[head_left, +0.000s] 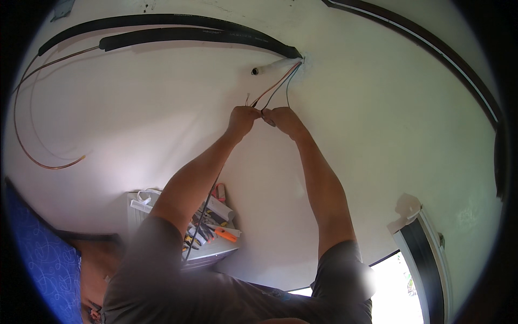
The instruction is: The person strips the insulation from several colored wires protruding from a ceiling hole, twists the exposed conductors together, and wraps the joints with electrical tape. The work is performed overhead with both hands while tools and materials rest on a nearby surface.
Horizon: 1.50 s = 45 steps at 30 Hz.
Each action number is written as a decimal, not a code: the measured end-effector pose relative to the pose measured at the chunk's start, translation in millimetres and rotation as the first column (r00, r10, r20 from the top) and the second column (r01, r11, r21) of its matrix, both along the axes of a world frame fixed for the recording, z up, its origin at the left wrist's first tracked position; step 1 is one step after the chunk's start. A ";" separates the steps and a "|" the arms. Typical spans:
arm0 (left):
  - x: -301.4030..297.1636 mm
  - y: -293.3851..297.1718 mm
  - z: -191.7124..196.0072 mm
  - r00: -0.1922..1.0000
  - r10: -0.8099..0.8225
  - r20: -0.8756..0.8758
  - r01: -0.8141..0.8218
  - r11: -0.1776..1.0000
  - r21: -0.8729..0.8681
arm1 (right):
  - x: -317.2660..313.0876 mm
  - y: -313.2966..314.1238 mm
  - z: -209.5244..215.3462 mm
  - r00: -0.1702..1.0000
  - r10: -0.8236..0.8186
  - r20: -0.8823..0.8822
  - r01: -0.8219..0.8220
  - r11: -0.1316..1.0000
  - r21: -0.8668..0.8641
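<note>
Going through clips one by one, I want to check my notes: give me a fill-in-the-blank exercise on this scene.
1. The wires at the left hand and right hand emerge from the ____.
2. The thick sleeves at the upper left are ____.
3. The patterned fabric at the lower left is ____.

Missing words: wall; black; blue.

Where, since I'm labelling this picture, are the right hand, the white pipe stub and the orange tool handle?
Right hand [284, 119]: head view, back of the hand.
White pipe stub [271, 68]: head view, its side, behind the dark open end.
Orange tool handle [225, 234]: head view, middle of the handle.
</note>
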<state>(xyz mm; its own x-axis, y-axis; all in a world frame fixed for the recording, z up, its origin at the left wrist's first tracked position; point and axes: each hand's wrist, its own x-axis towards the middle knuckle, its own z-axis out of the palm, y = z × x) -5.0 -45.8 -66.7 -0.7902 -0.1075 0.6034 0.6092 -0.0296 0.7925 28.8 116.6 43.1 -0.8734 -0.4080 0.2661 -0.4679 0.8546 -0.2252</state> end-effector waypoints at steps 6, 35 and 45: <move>-0.8 -7.8 8.1 0.850 -0.421 0.317 0.292 0.877 0.382 | -14.1 -4.6 -50.4 0.997 -0.072 0.040 0.081 0.756 -0.649; 22.0 8.5 -6.4 0.990 0.069 -0.123 -0.075 0.996 -0.042 | -4.4 -3.1 -55.0 0.864 0.448 0.230 0.191 0.131 -0.973; 26.5 0.8 -3.6 0.919 0.243 -0.310 -0.315 0.926 -0.208 | 16.1 -19.9 -32.4 1.000 0.011 -0.024 -0.024 0.754 -0.656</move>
<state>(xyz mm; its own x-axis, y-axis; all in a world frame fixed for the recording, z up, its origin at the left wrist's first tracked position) 21.5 -45.0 -70.3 -0.5494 -0.1176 0.8272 0.7569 0.3493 0.5523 44.9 96.8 10.7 -0.8603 -0.1429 0.4893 -0.4908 0.4916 -0.7193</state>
